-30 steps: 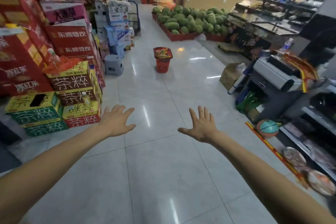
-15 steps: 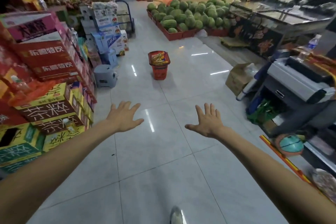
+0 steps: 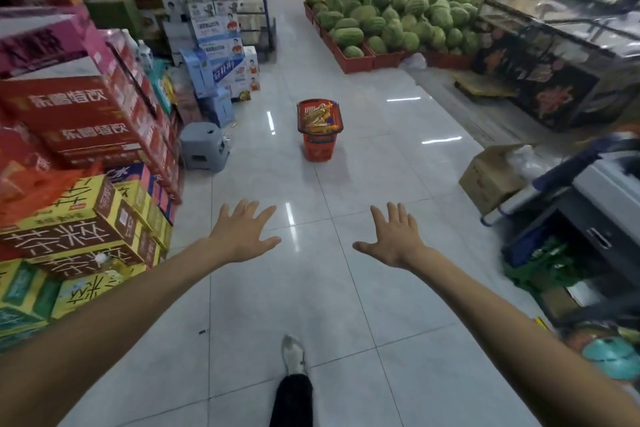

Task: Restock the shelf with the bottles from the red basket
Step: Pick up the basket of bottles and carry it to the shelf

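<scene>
A red basket point(image 3: 319, 147) stands on the tiled floor in the middle of the aisle, some way ahead of me. Yellow and orange bottles point(image 3: 318, 116) lie piled in its top. My left hand point(image 3: 242, 231) and my right hand point(image 3: 393, 237) are stretched out in front of me, palms down, fingers spread, holding nothing. Both hands are well short of the basket. My foot point(image 3: 293, 354) steps forward on the floor below them.
Stacked drink cartons point(image 3: 79, 204) line the left side, with a grey plastic stool point(image 3: 204, 146) beyond them. A heap of watermelons point(image 3: 391, 21) lies at the back right. A cardboard box point(image 3: 491, 177) and a grey counter point(image 3: 602, 204) stand on the right.
I have walked up the aisle, so the red basket is closer and larger in view. My hands stay open and spread. My foot has come into view below.
</scene>
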Tool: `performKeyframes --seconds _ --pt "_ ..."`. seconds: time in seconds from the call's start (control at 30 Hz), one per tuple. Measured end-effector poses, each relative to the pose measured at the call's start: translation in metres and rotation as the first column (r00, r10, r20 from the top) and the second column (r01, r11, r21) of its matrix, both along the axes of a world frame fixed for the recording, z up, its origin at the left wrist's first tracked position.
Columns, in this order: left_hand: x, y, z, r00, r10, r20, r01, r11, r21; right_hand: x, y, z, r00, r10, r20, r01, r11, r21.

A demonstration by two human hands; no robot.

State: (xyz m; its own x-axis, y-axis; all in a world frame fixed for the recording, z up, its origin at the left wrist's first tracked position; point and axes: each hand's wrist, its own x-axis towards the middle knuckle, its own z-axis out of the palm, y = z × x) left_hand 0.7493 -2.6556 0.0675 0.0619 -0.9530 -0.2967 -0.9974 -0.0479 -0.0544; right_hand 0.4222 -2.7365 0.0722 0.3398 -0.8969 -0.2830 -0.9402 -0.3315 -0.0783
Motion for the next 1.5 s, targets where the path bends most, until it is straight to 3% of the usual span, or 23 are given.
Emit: performKeyframes --seconds 0.23,0.43,0.8,0.97,1.17,1.5 --pt "0.072 -0.154 -0.011 0.999 0.035 -0.016 -0.034 0.999 0.034 0.066 -0.158 0.002 0.998 0.025 -0.057 -0.023 0.999 0.039" --pt "0.119 -0.275 0.002 1.0 0.016 0.001 -0.016 0.998 0.059 0.1 -0.275 0.016 1.0 0.003 -0.008 -0.003 1.0 0.021" --pt "0.138 -0.522 -0.013 1.0 0.014 -0.027 -0.013 0.999 0.034 0.124 -0.519 -0.012 1.0 0.012 -0.02 -0.011 1.0 0.024" --pt "0.136 -0.657 0.011 1.0 0.001 0.013 -0.001 1.0 0.009 0.131 -0.652 -0.005 1.0 -0.007 -0.003 0.007 1.0 0.023" --pt "0.137 -0.78 0.026 0.998 0.061 -0.021 -0.061 0.998 -0.02 0.158 -0.793 0.007 0.999 0.05 0.018 -0.05 0.999 0.009" --pt "0.216 -0.962 -0.018 0.987 0.162 -0.006 -0.162 0.987 0.011 0.252 -1.013 -0.011 0.981 0.191 0.01 -0.191 0.981 0.02"
